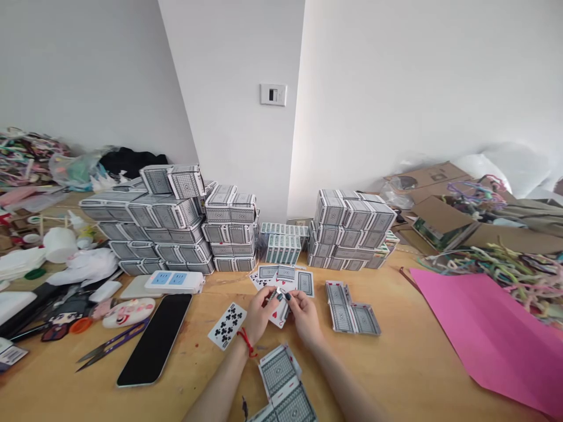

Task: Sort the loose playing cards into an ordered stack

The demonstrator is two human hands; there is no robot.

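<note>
My left hand (259,313) and my right hand (303,313) meet over the wooden table (409,375), fingers pinched on a small fan of playing cards (278,314) with red pips showing. A black spade card (227,325) lies face up just left of my left wrist, which wears a red string. Several cards (281,276) lie spread behind my hands. An opened flat card box (349,310) rests to the right, another opened box (284,387) between my forearms.
Stacks of card boxes (176,228) (349,231) line the back of the table. A black phone (156,340), scissors (109,347) and a power strip (175,281) lie at left. Pink paper (488,334) and cardboard with coloured strips (505,258) fill the right.
</note>
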